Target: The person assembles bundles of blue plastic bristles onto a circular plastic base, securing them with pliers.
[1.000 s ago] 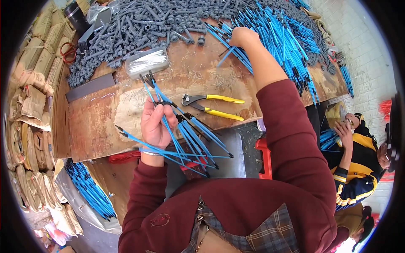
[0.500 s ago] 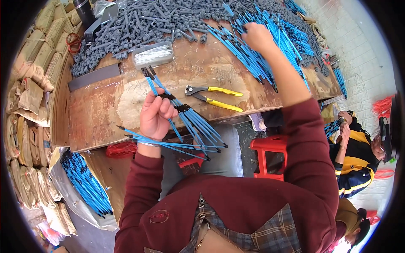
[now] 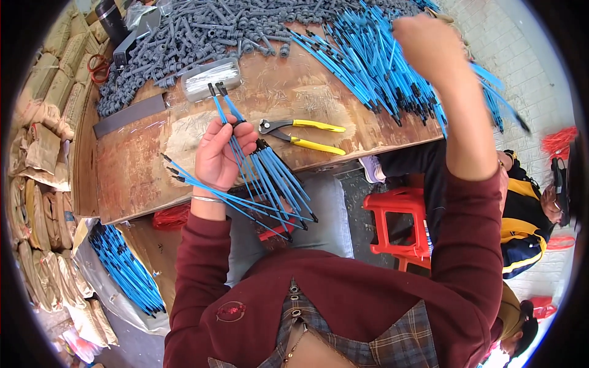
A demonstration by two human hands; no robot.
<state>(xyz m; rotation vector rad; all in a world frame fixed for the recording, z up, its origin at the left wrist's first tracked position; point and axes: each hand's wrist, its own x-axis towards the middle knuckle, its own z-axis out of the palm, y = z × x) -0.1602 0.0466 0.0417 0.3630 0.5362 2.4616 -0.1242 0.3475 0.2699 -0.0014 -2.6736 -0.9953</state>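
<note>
Nearest, at the lower middle of the frame, we list one maroon top, its lower part cut off by the edge. Next, the left hand, left of centre: fingers curled, gripping a fanned bundle of blue tubes with black ends. Some tubes cross in front of the wrist; what supports those we cannot make out, and the palm hides part of the grip.

Beyond, on the worn wooden table, we record one pair of yellow-handled pliers at centre, jaws apart, and one clear box of fine pale pins, partly behind the tube ends. Right of centre, below the table edge, a red stool; at the right edge, a co-worker, largely covered by the maroon sleeve.

Farther, at the upper right, the right hand, blurred, over a pile of blue tubes; whether it grasps any, we cannot tell. Last, along the top, a heap of grey fittings, cropped by the frame.
</note>
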